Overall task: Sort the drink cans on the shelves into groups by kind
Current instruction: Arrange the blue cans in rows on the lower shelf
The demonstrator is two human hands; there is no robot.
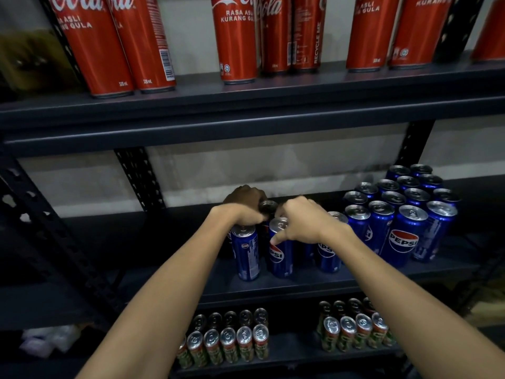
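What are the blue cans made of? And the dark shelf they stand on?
The blue cans look like thin metal, probably aluminium: their tops shine silver with pull tabs, and the sides are glossy printed blue. The shelf looks like painted metal with a matte dark finish; its upright posts have rows of punched holes.

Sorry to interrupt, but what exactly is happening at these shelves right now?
A person is sorting cans by kind. Both hands reach onto the middle shelf: the left hand and the right hand each grip the tops of loose blue Pepsi cans, beside the packed Pepsi group. Red Coca-Cola cans stand above, green cans below.
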